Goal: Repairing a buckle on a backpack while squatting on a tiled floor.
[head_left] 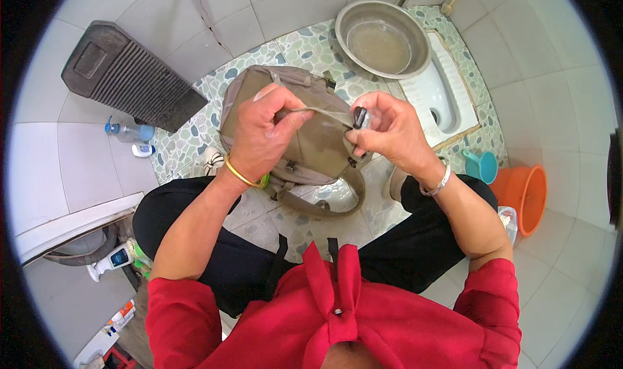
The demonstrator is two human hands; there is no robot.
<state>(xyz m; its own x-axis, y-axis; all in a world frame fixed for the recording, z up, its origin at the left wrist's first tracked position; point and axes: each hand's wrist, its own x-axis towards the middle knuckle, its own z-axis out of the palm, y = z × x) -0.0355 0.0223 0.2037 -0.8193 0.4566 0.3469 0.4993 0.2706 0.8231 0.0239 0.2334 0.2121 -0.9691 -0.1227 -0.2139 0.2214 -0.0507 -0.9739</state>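
An olive-brown backpack (311,145) lies on the tiled floor between my knees, its broad padded strap (324,210) looped toward me. Above the bag, a thin webbing strap (329,114) stretches between both hands. My left hand (266,122) pinches one end of it with closed fingers. At the other end, my right hand (389,129) is closed around the strap and its black buckle (359,117). Something small and green (264,181) shows beside my left wrist; its kind is unclear.
A dark ribbed washboard (133,77) leans on the left wall near a blue-capped bottle (130,131). A metal basin (347,41) holding cloudy water overlaps the squat toilet (470,113). To the right stand a teal cup (481,166) and an orange bucket (536,200).
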